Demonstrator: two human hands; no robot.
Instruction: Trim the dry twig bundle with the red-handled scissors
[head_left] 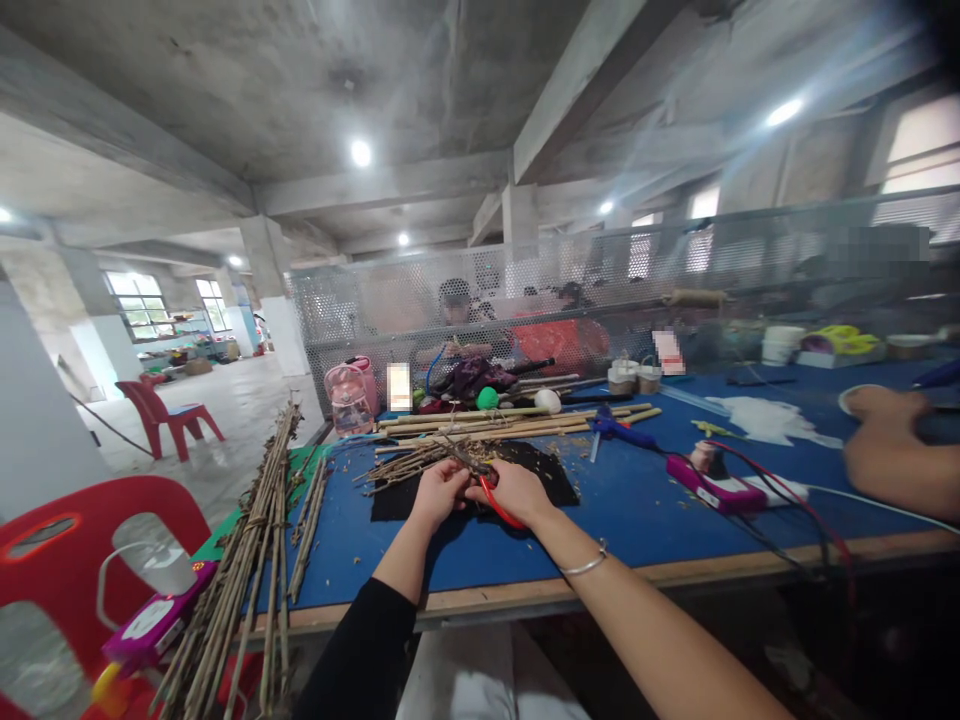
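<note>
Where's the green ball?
In the head view, the green ball is near the middle, towards the back of the blue table, a little to the left of the white ball.

With the mat as clock centre and twigs on it, the table's got poles just behind at 12, a glue gun at 2, power strip at 3, stick bundle over the edge around 9, bag at 10, and a mesh divider past the poles.
</note>
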